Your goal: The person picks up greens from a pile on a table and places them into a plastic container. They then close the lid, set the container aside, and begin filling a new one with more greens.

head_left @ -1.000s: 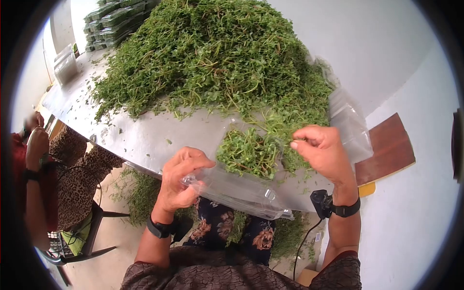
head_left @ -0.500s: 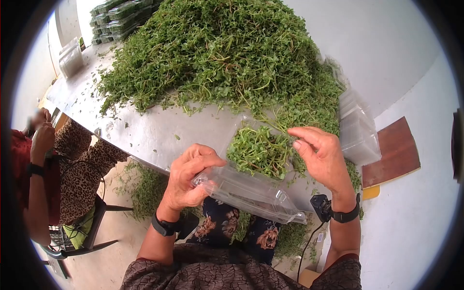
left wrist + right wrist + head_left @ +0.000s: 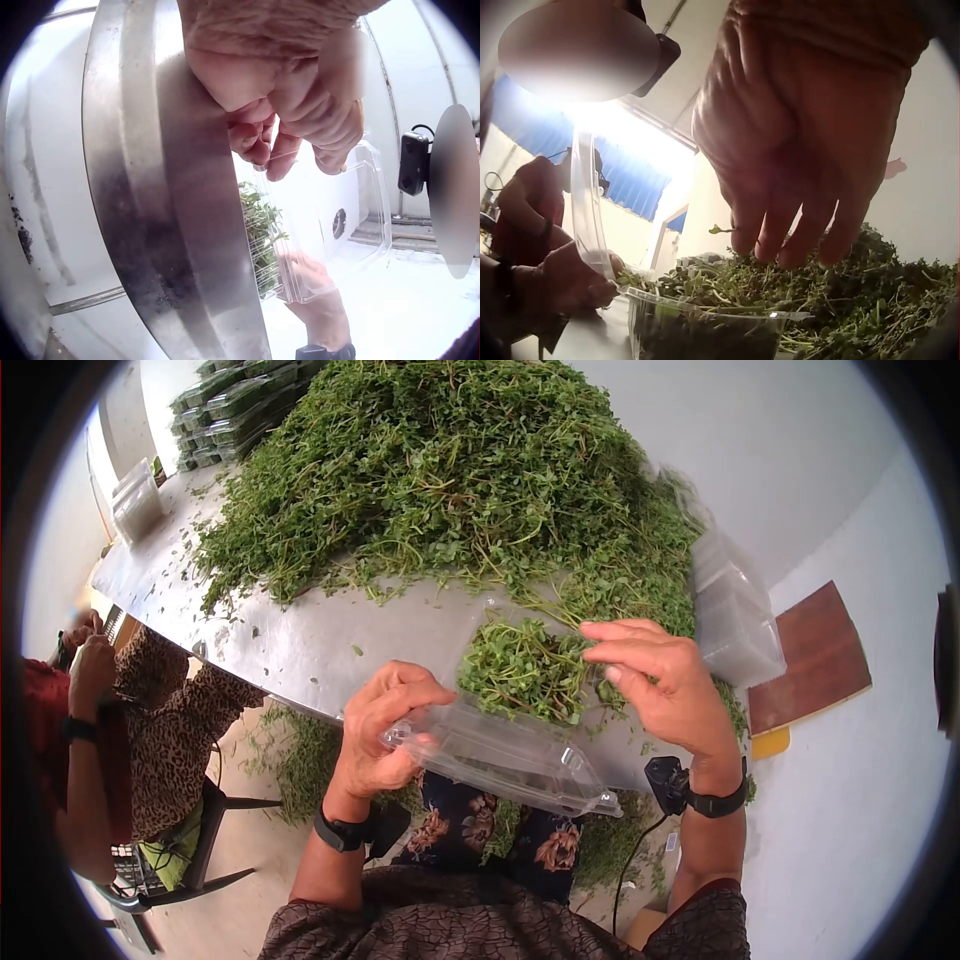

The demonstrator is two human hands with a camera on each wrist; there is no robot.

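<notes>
A metal worktop [image 3: 300, 640] fills the middle of the head view, and across its far half, from about 10 o'clock round to 2 o'clock, lies a great heap of green herbs [image 3: 450, 470]. At the worktop's 11 o'clock corner stand stacks of filled packs [image 3: 235, 405], with a small pile of clear trays [image 3: 135, 500] just below them at 10 o'clock, and another pile of empty clear containers [image 3: 735, 615] rests at 3 o'clock beside the heap. A second person in a leopard-print garment [image 3: 160, 710] sits at 9 o'clock. At the near edge of the worktop, around 6 o'clock, sits the open clear clamshell box [image 3: 520, 700], its tray packed with herbs and its lid hanging open toward the person. The left hand [image 3: 385, 725] has its fingers curled round the lid's left end, thumb on top, a closed grip on the plastic. The right hand [image 3: 655, 675] hovers at the box's 3 o'clock side with fingers extended, loosely spread, fingertips [image 3: 780, 251] touching the herbs in the tray and holding nothing.
</notes>
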